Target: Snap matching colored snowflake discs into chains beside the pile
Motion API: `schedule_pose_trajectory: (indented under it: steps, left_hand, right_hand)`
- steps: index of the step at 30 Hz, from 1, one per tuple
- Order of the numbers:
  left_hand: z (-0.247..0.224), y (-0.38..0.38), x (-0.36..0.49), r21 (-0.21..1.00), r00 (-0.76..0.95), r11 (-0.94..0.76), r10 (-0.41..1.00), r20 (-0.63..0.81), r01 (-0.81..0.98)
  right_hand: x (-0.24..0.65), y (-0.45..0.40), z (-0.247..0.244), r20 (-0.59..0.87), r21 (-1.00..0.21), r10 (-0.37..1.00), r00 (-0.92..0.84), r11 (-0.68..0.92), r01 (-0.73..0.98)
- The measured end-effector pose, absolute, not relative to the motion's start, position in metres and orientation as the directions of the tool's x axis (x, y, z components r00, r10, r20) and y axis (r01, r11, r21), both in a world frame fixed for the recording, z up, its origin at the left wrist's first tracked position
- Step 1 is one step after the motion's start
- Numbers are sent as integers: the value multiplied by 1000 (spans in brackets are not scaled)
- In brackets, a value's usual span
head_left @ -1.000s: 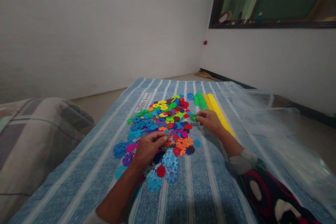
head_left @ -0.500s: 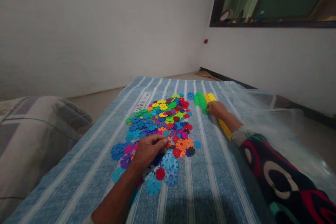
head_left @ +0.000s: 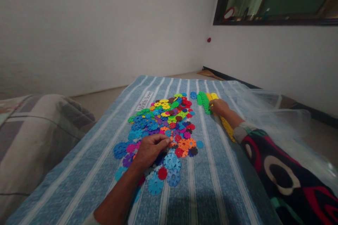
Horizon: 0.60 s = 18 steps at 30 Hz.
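Many notched plastic discs [head_left: 171, 161] in mixed colours lie in a loose pile on a striped blue cloth. My left hand [head_left: 153, 147] rests over the near part of the pile, thumb and forefinger pressed together beside orange discs [head_left: 183, 145]. Whatever sits in that pinch is hidden. To the right, overlapping discs form rows: a green row [head_left: 204, 102], an orange one [head_left: 209, 96] and a yellow one [head_left: 228, 130]. My right hand [head_left: 220, 107] is closed at the orange and yellow rows, its fingertips beside the green discs. Its fingers cover what they grip. A blue disc [head_left: 193, 95] lies left of the green row.
The striped cloth [head_left: 79, 172] covers the work surface. Clear plastic containers [head_left: 290, 116] stand along the right edge. A grey draped fabric [head_left: 47, 140] bulges at the left. White walls [head_left: 118, 24] rise behind.
The view has shifted slightly. Both hands keep nearly the same places over the pile and the rows, and no disc has visibly moved.
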<state>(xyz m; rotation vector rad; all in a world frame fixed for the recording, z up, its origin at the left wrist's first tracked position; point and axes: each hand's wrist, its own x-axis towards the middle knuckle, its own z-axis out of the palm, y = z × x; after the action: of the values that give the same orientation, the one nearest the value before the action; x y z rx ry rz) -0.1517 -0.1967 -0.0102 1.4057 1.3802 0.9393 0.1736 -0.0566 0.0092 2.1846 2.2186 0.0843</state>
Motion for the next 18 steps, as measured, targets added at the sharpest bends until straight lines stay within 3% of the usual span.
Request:
schedule_pose_trajectory:
  steps: [8,12,15,18]
  left_hand:
    - [-10,-192,-160,977,32,48,998,-56,209]
    - [-8,-183,-176,984,-106,1,994,18,179]
    - [-8,-178,-185,963,-207,-49,973,106,265]
    - [-7,-177,-190,904,-190,-85,965,178,418]
  right_hand:
    - [160,-73,13,28,73,998,-49,47,996]
    - [137,-101,5,49,5,985,-168,168,986]
    - [114,-130,-6,62,-95,951,-302,307,947]
    - [92,-159,-14,71,-168,911,-406,412,895]
